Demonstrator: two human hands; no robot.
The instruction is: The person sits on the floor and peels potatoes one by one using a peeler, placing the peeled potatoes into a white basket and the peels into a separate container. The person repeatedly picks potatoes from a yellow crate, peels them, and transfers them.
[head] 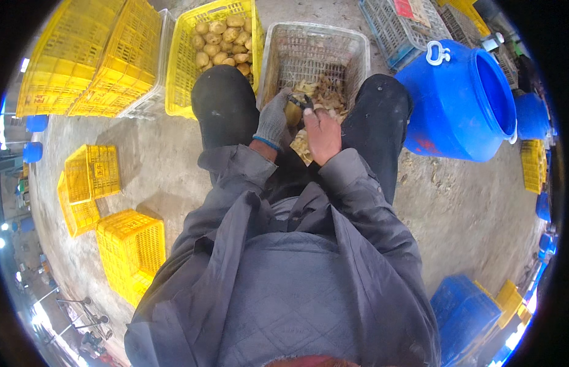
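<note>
My left hand (273, 120), in a grey knit glove with a blue cuff edge, grips a potato (293, 113) between my knees. Bare, my right hand (323, 136) is closed on a dark-handled peeler (304, 102), whose head lies against or just over the potato's upper end. Beneath both hands is a grey plastic crate (315, 29) with brown and pale peelings (331, 94) in its near part. More pale peelings (302, 146) show between my wrists. Beyond my left knee stands a yellow crate (181, 69) holding many potatoes (220, 41).
A big blue plastic barrel (442, 110) lies tilted by my right knee, its mouth facing right. Tall yellow crates (114, 55) are stacked at the far left. Yellow crates (128, 252) lie on the concrete floor (174, 192) to my left. A blue crate (465, 316) is behind me, right.
</note>
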